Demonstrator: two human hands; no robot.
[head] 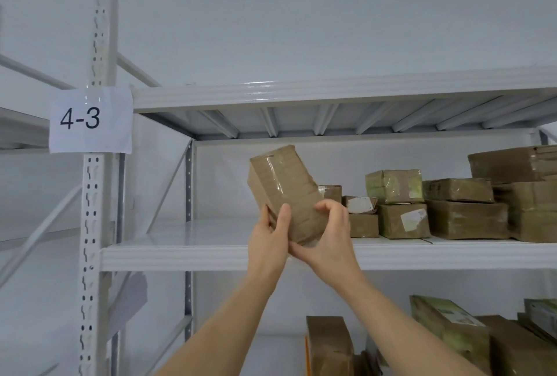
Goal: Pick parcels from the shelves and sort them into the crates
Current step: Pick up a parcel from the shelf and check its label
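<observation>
A brown cardboard parcel (pixel 283 185) wrapped in clear tape is held up, tilted, in front of the middle shelf (pixel 187 253). My left hand (pixel 268 243) grips its lower left side, thumb on the front face. My right hand (pixel 325 234) grips its lower right corner, fingers curled over the edge and under the bottom. More taped parcels (pixel 404 220) are stacked on the right half of the same shelf. No crates are in view.
A white metal upright (pixel 96 194) carries a paper label reading 4-3 (pixel 90 120). The top shelf beam (pixel 331 95) runs above. Several parcels (pixel 449 327) lie on the lower shelf at right. A white wall stands behind the rack.
</observation>
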